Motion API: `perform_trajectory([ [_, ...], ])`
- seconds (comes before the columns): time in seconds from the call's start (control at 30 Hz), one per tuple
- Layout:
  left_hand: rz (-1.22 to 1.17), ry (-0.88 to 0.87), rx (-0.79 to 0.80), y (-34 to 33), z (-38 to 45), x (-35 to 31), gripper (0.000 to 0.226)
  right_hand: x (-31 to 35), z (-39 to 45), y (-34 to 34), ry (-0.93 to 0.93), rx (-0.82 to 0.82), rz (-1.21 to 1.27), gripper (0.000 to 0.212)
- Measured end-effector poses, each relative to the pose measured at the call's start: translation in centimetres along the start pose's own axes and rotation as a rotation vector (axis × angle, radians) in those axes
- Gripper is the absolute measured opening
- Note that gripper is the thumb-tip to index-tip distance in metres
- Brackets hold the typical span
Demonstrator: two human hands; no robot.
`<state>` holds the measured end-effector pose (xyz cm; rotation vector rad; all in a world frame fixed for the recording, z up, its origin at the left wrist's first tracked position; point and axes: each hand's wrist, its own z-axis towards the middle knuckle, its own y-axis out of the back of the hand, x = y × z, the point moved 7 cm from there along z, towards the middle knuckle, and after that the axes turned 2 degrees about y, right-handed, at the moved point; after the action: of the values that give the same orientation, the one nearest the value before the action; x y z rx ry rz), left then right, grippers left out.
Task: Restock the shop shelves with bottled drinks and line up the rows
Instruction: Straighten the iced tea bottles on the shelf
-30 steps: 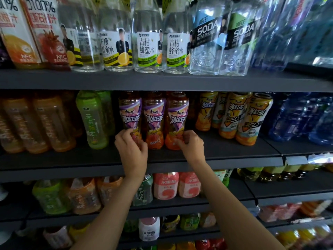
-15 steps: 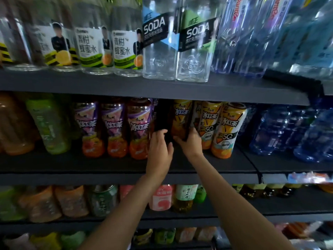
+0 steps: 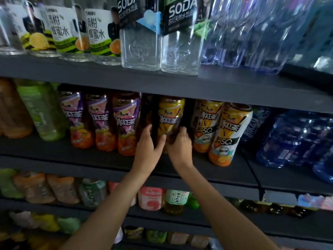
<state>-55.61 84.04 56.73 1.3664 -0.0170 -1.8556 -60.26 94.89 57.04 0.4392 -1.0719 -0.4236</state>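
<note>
A yellow-labelled iced tea bottle (image 3: 170, 120) stands on the dark middle shelf (image 3: 90, 165). My left hand (image 3: 147, 150) wraps its lower left side, thumb across the front. My right hand (image 3: 180, 147) grips its lower right side. The bottle's base is hidden behind both hands. To its left stand three purple-labelled iced tea bottles (image 3: 126, 123) in a row. To its right stand two white and yellow iced tea bottles (image 3: 228, 134), the nearer one further forward.
Clear soda bottles (image 3: 178, 42) and honey water bottles (image 3: 100, 33) line the shelf above. Blue water bottles (image 3: 292, 139) fill the middle shelf's right end, a green tea bottle (image 3: 43, 112) its left. Lower shelves hold several mixed drinks (image 3: 153, 197).
My hands left the purple-labelled bottles and moved right to the gap, then took hold of the yellow-labelled bottle, which now stands further forward. The camera view shifted right and closer.
</note>
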Motion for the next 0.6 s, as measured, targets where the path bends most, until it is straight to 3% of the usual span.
perform_trajectory([
  [0.1, -0.067, 0.02, -0.05, 0.3, -0.2, -0.4, 0.054, 1.2, -1.4, -0.2, 0.108, 0.107, 0.024, 0.023],
  [0.23, 0.0, 0.011, -0.065, 1.5, -0.2, -0.2, 0.052, -0.8, 0.2, 0.0, 0.031, 0.31, 0.201, 0.034],
  [0.37, 0.039, -0.011, -0.027, 2.0, -0.1, -0.3, 0.047, -2.1, 3.8, 0.1, -0.028, 0.127, 0.146, 0.038],
  [0.5, 0.053, -0.032, -0.12, 3.3, -0.9, -0.1, 0.041, -1.9, 7.4, -2.1, -0.117, -0.026, 0.187, 0.047],
  [0.6, 0.01, -0.014, -0.098, 3.7, -1.1, 0.7, 0.035, -2.8, 9.8, -4.1, -0.2, -0.073, 0.208, 0.044],
])
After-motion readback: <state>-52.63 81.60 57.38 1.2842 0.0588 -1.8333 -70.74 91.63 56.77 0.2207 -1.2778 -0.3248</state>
